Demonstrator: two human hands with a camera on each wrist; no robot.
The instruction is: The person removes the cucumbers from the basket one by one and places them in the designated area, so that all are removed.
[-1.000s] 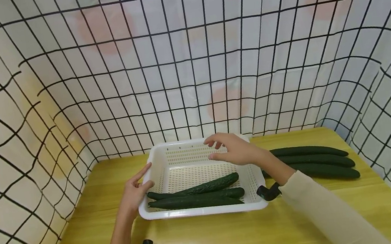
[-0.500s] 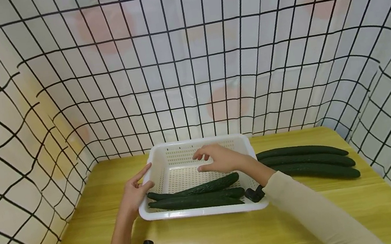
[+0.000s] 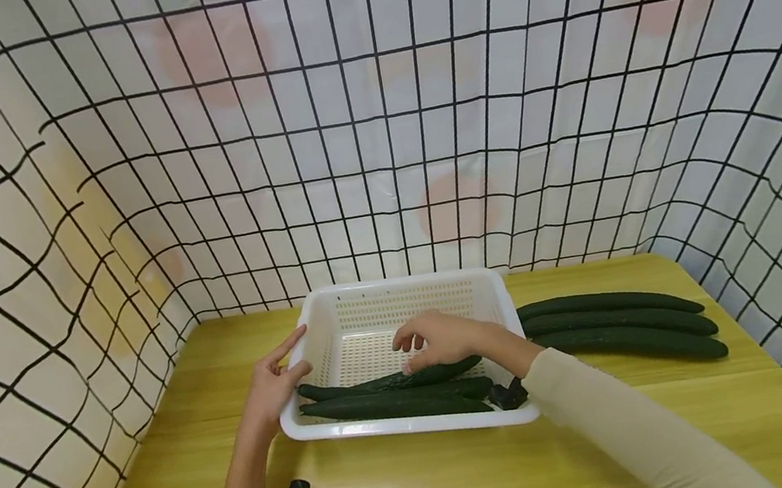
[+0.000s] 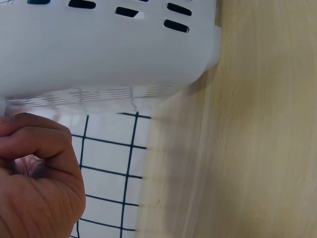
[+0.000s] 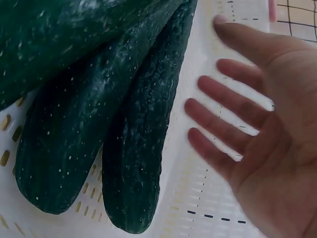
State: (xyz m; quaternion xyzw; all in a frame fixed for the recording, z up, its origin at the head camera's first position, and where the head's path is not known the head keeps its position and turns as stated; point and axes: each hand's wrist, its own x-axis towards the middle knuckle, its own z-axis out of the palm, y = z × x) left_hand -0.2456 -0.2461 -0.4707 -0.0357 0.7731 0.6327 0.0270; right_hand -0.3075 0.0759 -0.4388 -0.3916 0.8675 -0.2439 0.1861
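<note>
- Yellow wood-grain table point(image 3: 427, 483) under everything.
- White basket point(image 3: 418, 423), slatted, mid-table; hasn't shifted from the earlier frames.
- Cucumbers, loose: three point(image 3: 622, 319) side by side on the table, right of the basket, untouched.
- Cucumbers, inside: three point(image 3: 392, 406) along the basket's near side, unmoved too.
- Right hand point(image 3: 439, 338): the one real change — now lower and nearer the camera, over the rear cucumber point(image 3: 387, 383), so that one looks within reach. Holds nothing; fingers spread, thumb apart, palm facing the cucumbers in the wrist view. Contact not clear from the head view. Forearm crosses the right rim.
- Left hand point(image 3: 271, 384): same pose as before — fingers curled, pinching the left rim, likely steadying it.
- Black wrist piece point(image 3: 508, 395): right one, at the near right corner.
</note>
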